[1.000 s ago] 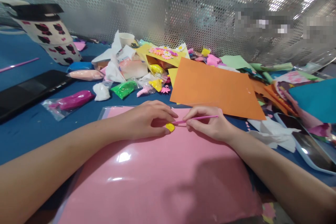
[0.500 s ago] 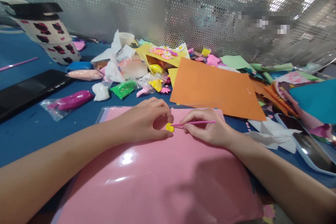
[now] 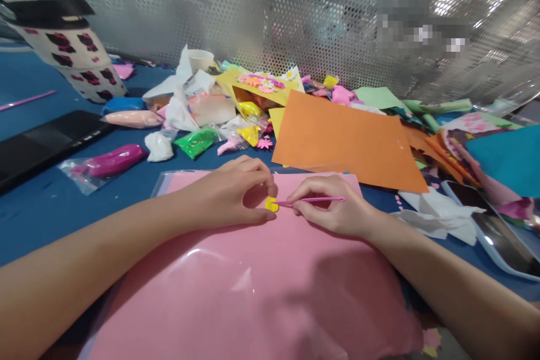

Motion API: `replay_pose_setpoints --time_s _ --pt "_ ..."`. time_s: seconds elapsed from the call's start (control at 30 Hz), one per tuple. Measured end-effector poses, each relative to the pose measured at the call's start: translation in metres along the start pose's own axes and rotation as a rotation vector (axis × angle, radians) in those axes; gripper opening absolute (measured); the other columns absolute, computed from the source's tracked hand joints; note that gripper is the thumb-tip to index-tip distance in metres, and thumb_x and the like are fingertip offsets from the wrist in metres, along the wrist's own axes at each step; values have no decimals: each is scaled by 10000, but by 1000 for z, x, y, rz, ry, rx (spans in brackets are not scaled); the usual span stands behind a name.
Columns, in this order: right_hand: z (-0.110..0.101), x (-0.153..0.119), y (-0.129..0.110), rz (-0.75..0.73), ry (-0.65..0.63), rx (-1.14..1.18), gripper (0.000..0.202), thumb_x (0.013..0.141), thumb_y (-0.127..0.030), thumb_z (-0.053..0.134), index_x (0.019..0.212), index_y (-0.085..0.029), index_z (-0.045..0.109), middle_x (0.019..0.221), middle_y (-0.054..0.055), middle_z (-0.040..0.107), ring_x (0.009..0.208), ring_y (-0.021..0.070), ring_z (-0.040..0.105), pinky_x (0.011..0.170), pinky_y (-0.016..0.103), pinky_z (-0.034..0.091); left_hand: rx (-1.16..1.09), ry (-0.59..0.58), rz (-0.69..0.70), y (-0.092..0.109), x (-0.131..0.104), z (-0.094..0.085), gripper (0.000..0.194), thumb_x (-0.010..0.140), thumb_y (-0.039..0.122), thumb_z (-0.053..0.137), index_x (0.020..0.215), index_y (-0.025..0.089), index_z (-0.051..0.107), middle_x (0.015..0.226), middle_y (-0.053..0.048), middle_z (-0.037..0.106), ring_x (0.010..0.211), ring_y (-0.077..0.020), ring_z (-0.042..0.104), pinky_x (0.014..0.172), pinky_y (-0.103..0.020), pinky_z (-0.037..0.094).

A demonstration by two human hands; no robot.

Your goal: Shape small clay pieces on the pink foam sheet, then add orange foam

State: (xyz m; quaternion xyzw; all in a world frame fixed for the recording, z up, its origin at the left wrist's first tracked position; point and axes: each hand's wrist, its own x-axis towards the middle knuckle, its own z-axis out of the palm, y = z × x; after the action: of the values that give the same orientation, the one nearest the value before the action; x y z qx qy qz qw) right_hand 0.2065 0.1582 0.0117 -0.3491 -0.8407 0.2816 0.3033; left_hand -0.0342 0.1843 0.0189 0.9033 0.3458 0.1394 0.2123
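A small lump of yellow modelling clay (image 3: 271, 205) rests on the pink sheet in a clear sleeve (image 3: 236, 304). Thumb and fingers of my left hand (image 3: 238, 191) curl round the clay and pinch it from its two sides. My right hand (image 3: 331, 202) grips a thin pink clay tool (image 3: 320, 199) like a pen, and the tool's tip touches the clay's right side. The far fingers of my right hand are partly hidden.
Behind the sheet lie orange paper (image 3: 350, 143), green clay (image 3: 197, 143) in a bag and a magenta clay packet (image 3: 113, 162). To the left are a patterned tumbler (image 3: 84, 62) and a black tablet-like slab (image 3: 46, 143). On the right are tissue (image 3: 439, 216) and a phone (image 3: 502, 236).
Both hands stay almost in place, with the clay and tool barely shifted. The glare on the clear sleeve has changed shape, and the view has moved slightly.
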Motion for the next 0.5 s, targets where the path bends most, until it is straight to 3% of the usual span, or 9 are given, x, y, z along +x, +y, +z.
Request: replay_pose_setpoints --time_s 0.37,0.5 --pt "-1 1 0 -47 -17 -51 133 862 -159 600 860 -188 730 792 18 746 699 112 666 637 219 523 0 -8 0 1 1 -1 258 818 464 652 989 270 655 1133 0 614 1067 -206 538 933 -331 403" --pt "-3 1 -1 18 -27 32 122 850 -168 608 855 -191 728 777 15 738 678 111 662 611 216 521 6 -9 11 1 1 -2 231 824 422 637 987 262 664 1136 -11 620 1072 -212 544 944 -337 409"
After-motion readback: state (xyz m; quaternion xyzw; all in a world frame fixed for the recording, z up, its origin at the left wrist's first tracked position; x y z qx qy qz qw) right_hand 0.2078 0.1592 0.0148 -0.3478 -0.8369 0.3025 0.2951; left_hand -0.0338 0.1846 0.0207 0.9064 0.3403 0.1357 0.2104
